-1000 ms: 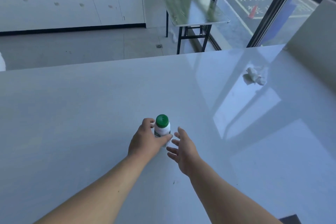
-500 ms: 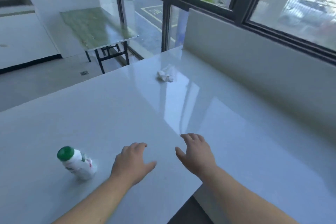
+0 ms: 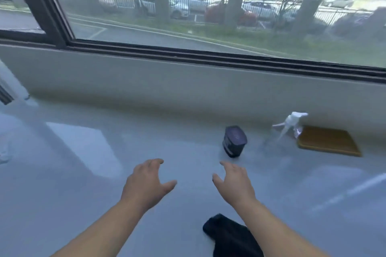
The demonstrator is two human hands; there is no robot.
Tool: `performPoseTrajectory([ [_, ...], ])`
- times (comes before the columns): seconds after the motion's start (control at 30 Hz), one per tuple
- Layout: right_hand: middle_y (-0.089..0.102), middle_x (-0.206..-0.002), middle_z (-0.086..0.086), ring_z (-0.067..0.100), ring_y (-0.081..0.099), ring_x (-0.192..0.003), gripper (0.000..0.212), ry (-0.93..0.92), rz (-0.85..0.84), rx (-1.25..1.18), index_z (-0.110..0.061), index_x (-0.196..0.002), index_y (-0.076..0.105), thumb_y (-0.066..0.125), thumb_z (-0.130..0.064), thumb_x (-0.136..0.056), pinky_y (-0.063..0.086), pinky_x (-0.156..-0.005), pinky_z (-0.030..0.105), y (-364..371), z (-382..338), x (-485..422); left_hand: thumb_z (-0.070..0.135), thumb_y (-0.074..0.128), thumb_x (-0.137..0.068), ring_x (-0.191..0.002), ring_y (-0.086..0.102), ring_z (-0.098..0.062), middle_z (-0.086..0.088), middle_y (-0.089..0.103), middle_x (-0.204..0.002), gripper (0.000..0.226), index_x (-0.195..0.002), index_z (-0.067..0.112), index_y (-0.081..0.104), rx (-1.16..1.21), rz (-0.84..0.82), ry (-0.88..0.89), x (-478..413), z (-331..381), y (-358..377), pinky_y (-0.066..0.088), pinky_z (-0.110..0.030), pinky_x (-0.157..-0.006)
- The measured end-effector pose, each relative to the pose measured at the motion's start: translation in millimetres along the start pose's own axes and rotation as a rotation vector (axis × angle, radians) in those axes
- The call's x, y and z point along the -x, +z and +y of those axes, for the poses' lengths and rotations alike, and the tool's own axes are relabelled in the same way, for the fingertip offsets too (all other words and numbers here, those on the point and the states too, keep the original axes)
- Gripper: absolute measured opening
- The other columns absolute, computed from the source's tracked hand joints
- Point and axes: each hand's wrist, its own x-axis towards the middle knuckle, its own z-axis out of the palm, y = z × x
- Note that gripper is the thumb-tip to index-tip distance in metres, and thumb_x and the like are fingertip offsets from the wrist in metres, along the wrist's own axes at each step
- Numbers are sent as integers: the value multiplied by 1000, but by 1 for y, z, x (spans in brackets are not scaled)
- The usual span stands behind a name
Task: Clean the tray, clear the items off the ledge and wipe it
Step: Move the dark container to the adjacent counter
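Both hands hover empty over the glossy white ledge. My left hand and my right hand have their fingers spread. A dark jar with a dark lid stands just beyond my right hand, apart from it. Further right lies a flat brown tray against the low wall. A clear spray bottle with a white trigger head stands at the tray's left edge. A black cloth lies on the ledge under my right forearm, partly hidden by it.
A low white wall runs behind the ledge under a wide window with a dark frame. A pale crumpled object sits at the far left edge. The view is blurred by motion.
The view has swung right from the green-capped bottle to the window side. My left hand let go of that bottle, which is out of view now. Jar, spray bottle, tray and cloth have come into view.
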Motion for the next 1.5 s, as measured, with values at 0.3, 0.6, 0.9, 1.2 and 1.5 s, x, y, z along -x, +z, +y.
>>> performPoseTrajectory([
  [0.3, 54, -145, -4, 20, 44, -135, 57, 228, 6, -249, -25, -145, 50, 56, -46, -93, 45, -98, 39, -43, 114, -99, 71, 66, -81, -144, 33, -19, 10, 38, -159, 88, -154, 33, 35, -93, -84, 140, -130, 188, 63, 41, -41, -109],
  [0.6, 57, -135, -1, 19, 57, -108, 55, 460, -175, -779, -27, -142, 51, 52, -55, -94, 43, -80, 32, -22, 119, -158, 68, 78, -69, -143, 37, -26, 1, 31, -164, 104, -154, 31, 32, -196, -118, 181, -202, 240, 103, 43, -44, -107],
  [0.9, 71, -68, -4, 38, 58, -84, 31, 631, -276, -1299, -16, -78, 74, 50, -34, -86, 36, -112, 61, -13, 123, -174, 55, 81, -65, -133, 44, -28, -1, 48, -147, 104, -154, 29, 32, -190, -167, 230, -228, 247, 114, 47, -44, -102],
  [1.2, 76, -105, 12, 23, 79, -83, 16, 656, -372, -1315, -24, -106, 63, 53, -36, -101, 53, -88, 41, 10, 49, -149, 54, 77, -66, -128, 42, -27, 2, 47, -148, 103, -154, 32, 30, -119, -70, 132, -185, 157, 77, 48, -44, -101],
  [1.5, 65, -123, 10, 33, 69, -106, 39, 516, -625, -1138, -18, -127, 61, 57, -45, -99, 56, -92, 44, 99, -121, -68, 63, 76, -64, -125, 44, -24, 6, 47, -145, 105, -153, 33, 30, -48, 100, -106, -79, -37, -12, 48, -41, -99],
])
